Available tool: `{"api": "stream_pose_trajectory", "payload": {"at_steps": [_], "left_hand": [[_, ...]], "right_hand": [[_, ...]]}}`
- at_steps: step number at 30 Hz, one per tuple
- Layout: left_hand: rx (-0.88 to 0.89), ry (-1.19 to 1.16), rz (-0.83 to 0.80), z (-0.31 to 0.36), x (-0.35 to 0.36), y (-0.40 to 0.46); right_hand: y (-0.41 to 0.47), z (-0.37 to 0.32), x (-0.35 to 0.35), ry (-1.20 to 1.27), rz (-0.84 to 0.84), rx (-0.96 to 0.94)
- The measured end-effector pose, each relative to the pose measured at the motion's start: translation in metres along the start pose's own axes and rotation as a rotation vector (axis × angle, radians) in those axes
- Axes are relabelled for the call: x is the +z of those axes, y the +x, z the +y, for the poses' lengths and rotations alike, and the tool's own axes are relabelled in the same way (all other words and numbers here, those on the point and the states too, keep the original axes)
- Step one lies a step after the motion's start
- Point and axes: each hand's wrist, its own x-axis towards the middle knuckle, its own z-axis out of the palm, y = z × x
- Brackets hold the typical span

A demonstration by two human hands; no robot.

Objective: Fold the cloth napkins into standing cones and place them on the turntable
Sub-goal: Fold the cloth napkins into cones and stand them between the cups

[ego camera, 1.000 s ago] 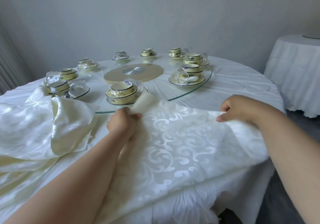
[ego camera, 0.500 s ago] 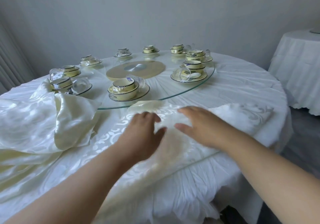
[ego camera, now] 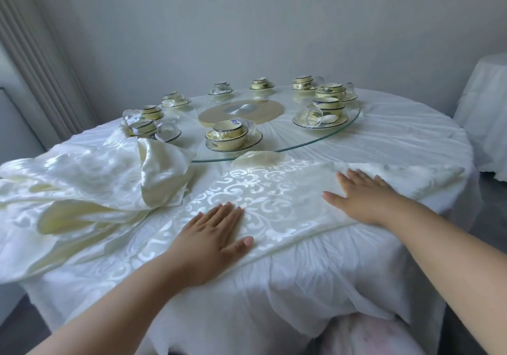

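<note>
Both palms flat on napkin (ego camera: 274, 201), fingers straight, nothing gripped, just pressing down. L hand (ego camera: 212, 238) on napkin's near-left part, fingertips aimed approx 1 o'clock, thumb out to 3 o'clock near the near hem. R hand (ego camera: 362, 197) on right part, fingers splayed toward 11–12 o'clock, thumb out to 9 o'clock. Hands well apart, patterned cloth between them.

Napkin spread flat on table (ego camera: 397, 138) at near edge, scroll pattern up. Long axis approx 8 to 2 o'clock: left end runs down toward 8 o'clock under/along the heap, right corner reaches toward 3 o'clock near table rim. Near hem hangs just at table's edge. Far edge at 12 o'clock, a small bump of cloth touching or just under turntable (ego camera: 354, 120) rim; cannot tell which.

Turntable = glass disc mid-table, at 12 o'clock from hands. Carries cup sets (ego camera: 230, 135) round its rim, nearest one just beyond napkin's far edge; tan hub (ego camera: 263, 110) at centre.

Napkin heap (ego camera: 90, 182), satin, crumpled, at 10 o'clock from L hand, near but apart from it, overlapping spread napkin's left side.

2nd draped table (ego camera: 485, 113) at far 3 o'clock. Curtain (ego camera: 35, 61) at 10 o'clock. Pinkish fabric (ego camera: 365, 335) at 6 o'clock, blurred, can't ID.
</note>
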Motion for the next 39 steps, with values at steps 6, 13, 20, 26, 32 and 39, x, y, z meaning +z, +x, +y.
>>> {"api": "stream_pose_trajectory", "payload": {"at_steps": [6, 13, 20, 26, 32, 39], "left_hand": [[0.111, -0.14, 0.359, -0.006, 0.002, 0.003], [-0.019, -0.69, -0.004, -0.026, -0.031, -0.008], [-0.106, -1.068, -0.095, -0.043, -0.037, -0.013], [-0.086, -1.275, -0.21, -0.058, -0.041, -0.013], [-0.182, -1.385, -0.459, -0.108, -0.06, -0.029], [-0.141, -1.765, -0.335, -0.144, -0.058, -0.046]], "right_hand": [[-0.045, -0.075, -0.008, 0.239, 0.3, -0.468], [-0.072, -0.138, 0.005, 0.418, 0.021, -0.896], [-0.074, -0.179, 0.018, 0.341, 0.152, -0.994], [-0.068, -0.194, 0.023, 0.466, 0.14, -0.973], [-0.053, -0.193, 0.01, 0.756, -0.137, -0.655], [-0.035, -0.191, 0.007, 1.137, -0.303, -0.367]]}}
